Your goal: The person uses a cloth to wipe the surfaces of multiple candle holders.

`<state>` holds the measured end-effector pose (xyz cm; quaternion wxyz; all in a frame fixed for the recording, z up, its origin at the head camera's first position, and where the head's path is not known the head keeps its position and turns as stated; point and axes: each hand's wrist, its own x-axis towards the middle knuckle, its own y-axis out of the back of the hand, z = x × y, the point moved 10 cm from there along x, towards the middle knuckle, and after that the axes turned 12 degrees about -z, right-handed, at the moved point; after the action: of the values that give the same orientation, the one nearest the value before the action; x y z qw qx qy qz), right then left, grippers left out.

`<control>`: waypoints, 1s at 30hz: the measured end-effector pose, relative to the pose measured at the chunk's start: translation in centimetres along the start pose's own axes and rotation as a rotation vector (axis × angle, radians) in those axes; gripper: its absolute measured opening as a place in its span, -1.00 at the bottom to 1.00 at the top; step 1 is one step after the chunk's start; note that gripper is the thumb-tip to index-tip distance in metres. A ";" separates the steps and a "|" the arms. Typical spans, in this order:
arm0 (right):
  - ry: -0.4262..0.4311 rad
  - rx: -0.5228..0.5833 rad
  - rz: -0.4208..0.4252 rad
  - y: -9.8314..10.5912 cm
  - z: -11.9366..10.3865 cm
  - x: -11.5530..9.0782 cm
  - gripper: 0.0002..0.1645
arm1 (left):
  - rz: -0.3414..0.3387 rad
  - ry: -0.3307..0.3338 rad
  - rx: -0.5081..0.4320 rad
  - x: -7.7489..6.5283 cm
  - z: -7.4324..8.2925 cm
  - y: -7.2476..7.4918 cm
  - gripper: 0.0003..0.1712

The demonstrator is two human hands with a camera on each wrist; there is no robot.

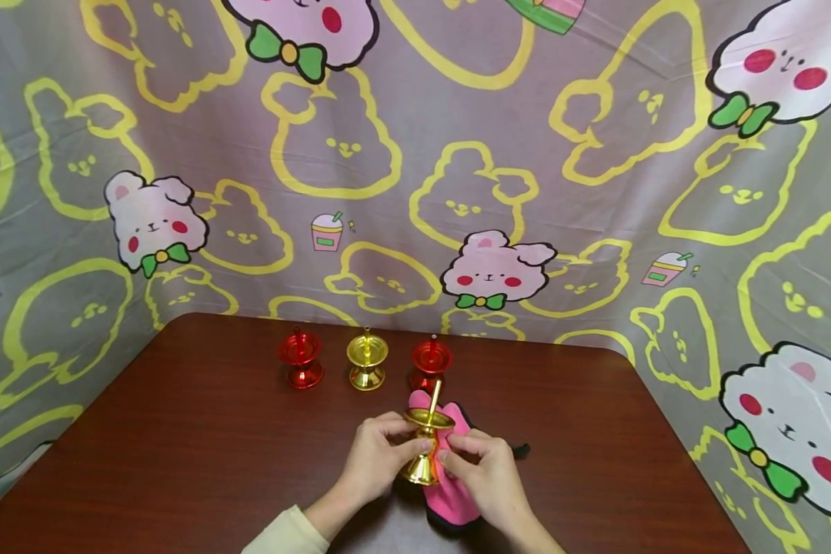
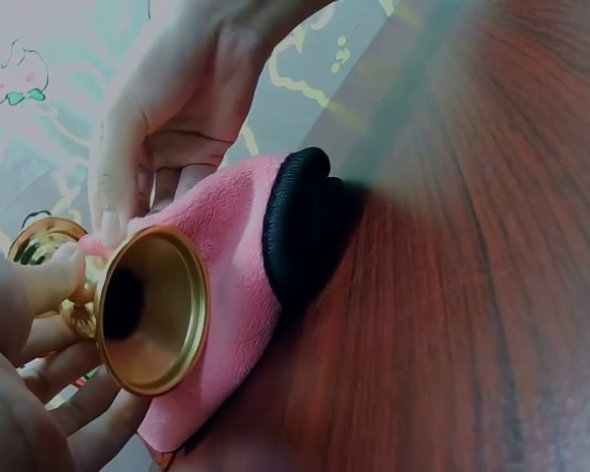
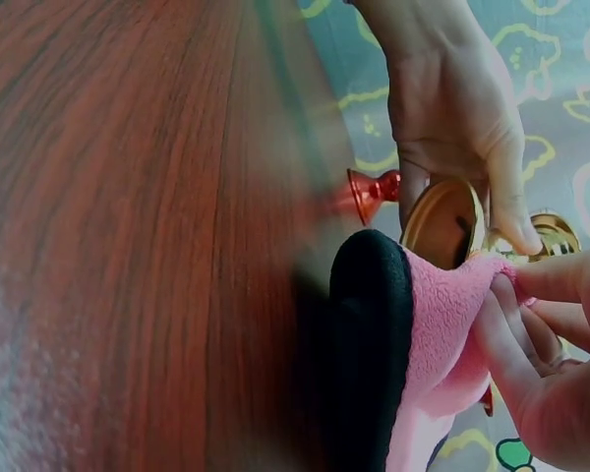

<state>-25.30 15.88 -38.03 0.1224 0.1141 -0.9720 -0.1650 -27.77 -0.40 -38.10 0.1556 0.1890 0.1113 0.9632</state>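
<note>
Near the front of the table, my left hand (image 1: 376,460) grips a gold candle holder (image 1: 421,469) by its narrow stem. The holder stands nearly upright off the tabletop, its spike pointing up and its hollow base facing the left wrist camera. My right hand (image 1: 490,471) pinches a pink plush cloth (image 1: 457,498) against the holder's stem. Black trim edges this cloth (image 2: 238,221), which hangs beside the gold base (image 2: 167,344) in the left wrist view. In the right wrist view, the cloth partly covers the holder (image 3: 441,228). Some of my right fingertips are hidden in its folds.
Towards the back of the brown table (image 1: 201,431) stand a red candle holder (image 1: 305,375), a gold one (image 1: 367,377) and another red one (image 1: 429,360) in a row. A patterned curtain (image 1: 381,223) surrounds the table's back and sides.
</note>
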 end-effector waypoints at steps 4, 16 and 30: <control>-0.006 0.033 -0.014 -0.2 0.1 0.0 -0.76 | 0.030 0.001 0.056 0.0 0.2 0.0 -0.82; -0.054 0.093 0.028 -0.1 0.5 -0.2 -0.68 | 0.072 0.009 0.172 0.1 0.2 0.0 -0.74; -0.052 0.117 0.025 -0.5 0.4 -0.1 -0.67 | 0.112 -0.010 0.309 -0.3 0.5 0.4 -0.71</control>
<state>-25.19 15.54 -38.63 0.0921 0.1045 -0.9842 -0.1093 -27.43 -0.78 -37.64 0.0712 0.2216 0.2463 0.9408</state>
